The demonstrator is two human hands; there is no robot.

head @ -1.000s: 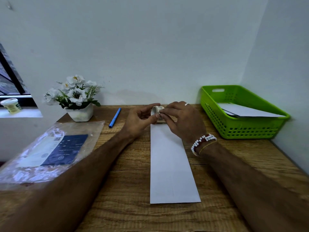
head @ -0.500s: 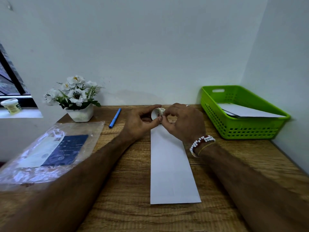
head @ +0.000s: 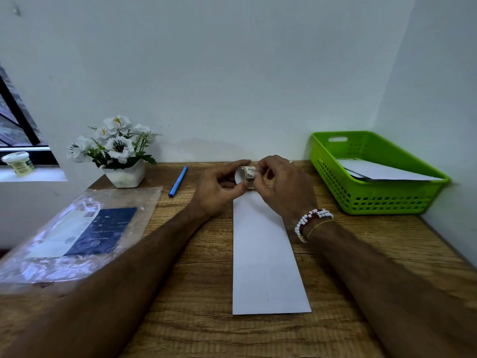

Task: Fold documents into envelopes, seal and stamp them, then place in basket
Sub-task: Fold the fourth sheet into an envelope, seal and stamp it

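Note:
A long white envelope [head: 265, 254] lies lengthwise on the wooden desk [head: 201, 293], its far end under my hands. Just above that far end I hold a small roll of stamps [head: 246, 173]. My left hand [head: 219, 188] grips the roll between thumb and fingers. My right hand [head: 281, 188] pinches the roll's printed outer strip at its right side. A green plastic basket [head: 371, 200] stands at the back right with white envelopes [head: 382, 171] inside.
A clear plastic packet [head: 77, 233] with a blue card lies at the left. A white pot of white flowers [head: 118, 156] and a blue pen [head: 178, 181] sit at the back left. Walls close the back and the right. A small jar [head: 18, 162] stands on the window sill.
Both hands have lifted the roll slightly off the envelope's far end and turned it, so its open white core now faces me. The envelope has not moved.

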